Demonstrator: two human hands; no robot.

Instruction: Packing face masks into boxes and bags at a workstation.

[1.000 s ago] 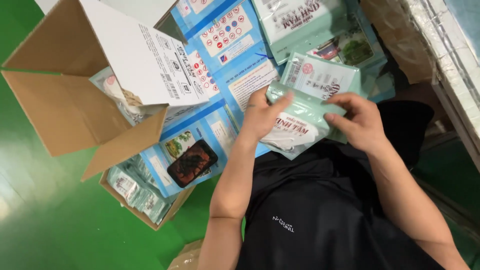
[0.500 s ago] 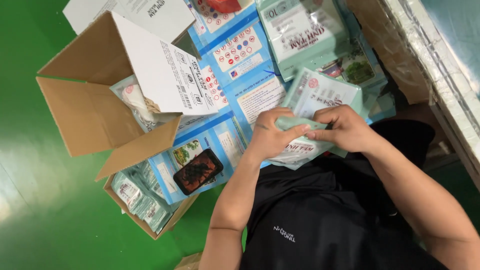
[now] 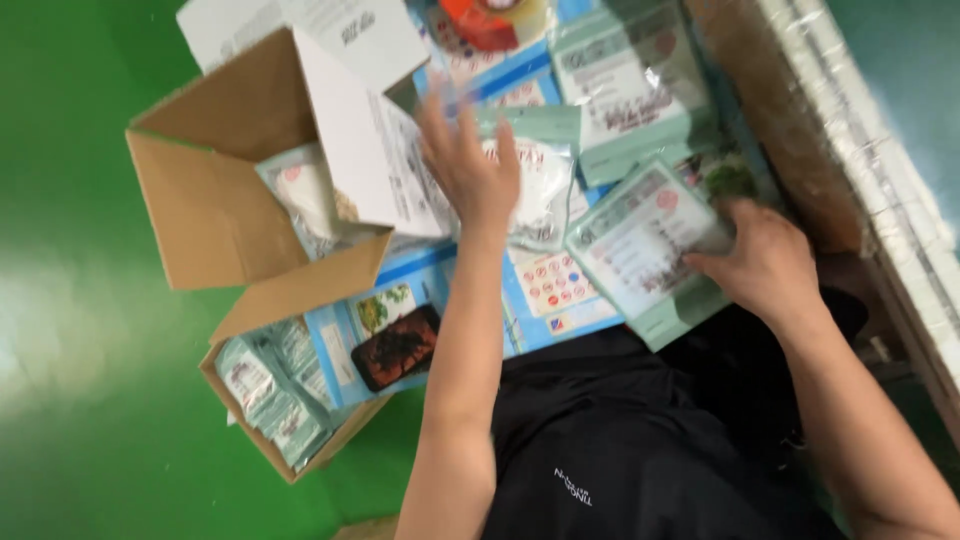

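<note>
Looking down, head view only. Open cardboard box (image 3: 215, 215) sits at 9 o'clock on green floor (image 3: 70, 300), flaps splayed; a clear-windowed packet (image 3: 305, 195) lies inside under a white printed sheet (image 3: 365, 140). Second, lower box (image 3: 285, 400) at 7 o'clock is packed with pale green pouches on edge. Blue printed cartons (image 3: 555, 290) cover the centre; a dark glossy pack (image 3: 397, 347) lies on them at 7 o'clock. Red-orange item (image 3: 480, 20) at 12 o'clock, cut by the frame. Wrapped pallet-like stack (image 3: 850, 150) runs along the right edge, 1 to 4 o'clock. Person's black shirt (image 3: 620, 450) fills 6 o'clock.

Left hand (image 3: 470, 165) is at 12 o'clock, fingers spread open, blurred, over a pale green pouch with clear window (image 3: 540, 190); contact unclear, nothing gripped. Right hand (image 3: 765, 265) at 3 o'clock rests fingers on the right edge of a flat mint-green pouch (image 3: 640, 250), tilted, white label panel with a red round mark, lying on the blue cartons just right of centre. Whether it pinches or only presses, cannot tell. Hands well apart.

More green pouches (image 3: 620, 90) stacked at 1 o'clock, partly out of frame. Motion blur smears the upper half. Thumb side of right hand is hidden.
</note>
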